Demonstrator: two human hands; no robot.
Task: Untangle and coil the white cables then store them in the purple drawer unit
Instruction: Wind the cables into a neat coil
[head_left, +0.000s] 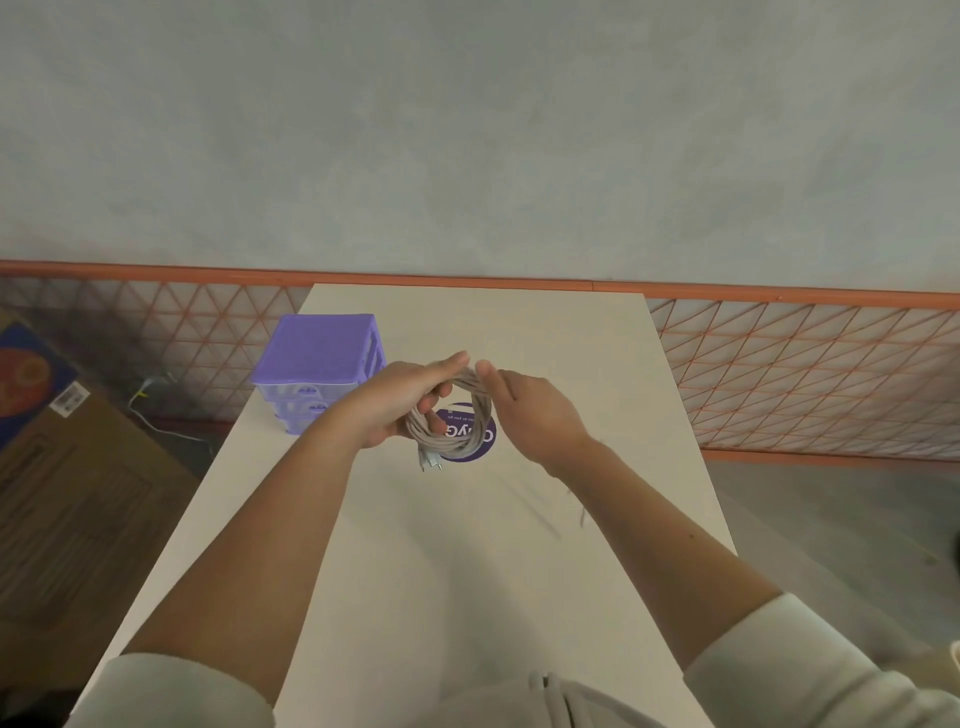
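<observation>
Pale grey wall fills the upper half of the frame, with an orange rail and a lattice fence running across the middle; below it a white table (467, 545) stretches toward the bottom edge. Both bare forearms reach up from the lower corners and meet just above the centre of the table; the left hand (400, 402) has its fingers curled through and around a ring of white cables (457, 415), gripping the left side of the loop, most likely so the turns stay stacked and cannot spring open; the right hand (530, 410) sits just right of the ring with its thumb against the upper right of the loop, but its other fingers are turned away and I cannot tell whether they pinch a strand or merely steady it. Two plug ends dangle at the lower left of the coil, near the table top, which suggests the winding is nearly finished; the coil hangs over a round purple sticker (467, 441) on the table. A purple drawer unit (319, 348) stands at the left edge of the table, just left of the hands and apart from the cables; its drawers look closed, so one must be pulled out before the coil goes in. Cardboard boxes (62, 467) lie on the floor at the left of the frame.
</observation>
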